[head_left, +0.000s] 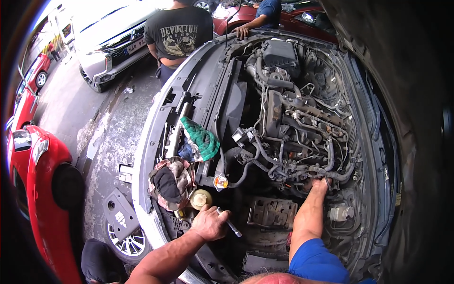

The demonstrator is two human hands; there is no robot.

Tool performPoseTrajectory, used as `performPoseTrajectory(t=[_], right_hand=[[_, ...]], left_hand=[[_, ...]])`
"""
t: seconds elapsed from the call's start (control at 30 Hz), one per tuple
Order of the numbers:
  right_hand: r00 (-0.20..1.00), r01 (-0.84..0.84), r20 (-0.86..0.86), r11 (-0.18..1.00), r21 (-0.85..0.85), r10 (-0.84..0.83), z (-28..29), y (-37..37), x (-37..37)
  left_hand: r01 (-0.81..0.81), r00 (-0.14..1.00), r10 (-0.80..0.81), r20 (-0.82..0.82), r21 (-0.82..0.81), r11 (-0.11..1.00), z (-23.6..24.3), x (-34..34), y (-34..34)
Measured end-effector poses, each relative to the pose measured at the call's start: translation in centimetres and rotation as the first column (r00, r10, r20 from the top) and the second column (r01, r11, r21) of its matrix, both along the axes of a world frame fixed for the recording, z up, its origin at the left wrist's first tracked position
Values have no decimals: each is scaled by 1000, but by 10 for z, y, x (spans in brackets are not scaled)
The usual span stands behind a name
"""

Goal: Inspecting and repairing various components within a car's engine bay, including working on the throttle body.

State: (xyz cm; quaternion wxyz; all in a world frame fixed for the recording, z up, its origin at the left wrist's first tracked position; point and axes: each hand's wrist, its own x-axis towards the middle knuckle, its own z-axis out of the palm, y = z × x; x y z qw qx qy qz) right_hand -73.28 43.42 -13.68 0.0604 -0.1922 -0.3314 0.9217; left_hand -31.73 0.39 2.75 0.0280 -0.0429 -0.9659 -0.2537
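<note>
Above the front edge of the engine bay, my left hand [210,224] is closed around a chrome socket wrench [231,226], its end pointing down and to the right. A round yellowish reservoir cap [201,199] lies just beyond that fist. My right hand [320,183] reaches down among the hoses at the near end of the engine [293,123]; its fingers are hidden there. Between my arms sits a bare, rusty metal battery tray [273,212]. The radiator cap [220,181], with an orange and white label, is beyond my left hand.
Crumpled rags [171,183] and a green cloth [200,139] lie on the front panel beside long tools [182,108]. The raised hood [392,61] overhangs the right side. Two people stand at the far end, one in a dark shirt [179,35]. A wheel [127,241] lies on the floor.
</note>
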Motion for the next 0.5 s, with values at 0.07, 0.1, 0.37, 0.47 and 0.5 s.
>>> performPoseTrajectory(t=[0.07, 0.1, 0.37, 0.47, 0.5], right_hand=[[782, -536, -465, 828, -164, 414, -17, 51, -6], [997, -50, 62, 997, -58, 53, 14, -45, 5], [971, 149, 176, 987, 67, -158, 59, -70, 29], [973, 129, 180, 988, 89, -144, 33, -46, 23], [977, 102, 178, 990, 97, -118, 22, -36, 19]], left_hand=[[37, 998, -35, -52, 24, 999, -1, -3, -6], [-53, 998, 53, -28, -13, 998, -5, 2, 4], [-31, 998, 32, -55, 8, 999, -3, -2, 3], [-20, 1000, 21, -23, 7, 1000, 1, -2, 2], [-14, 1000, 14, 6, 4, 1000, 1, -2, 2]])
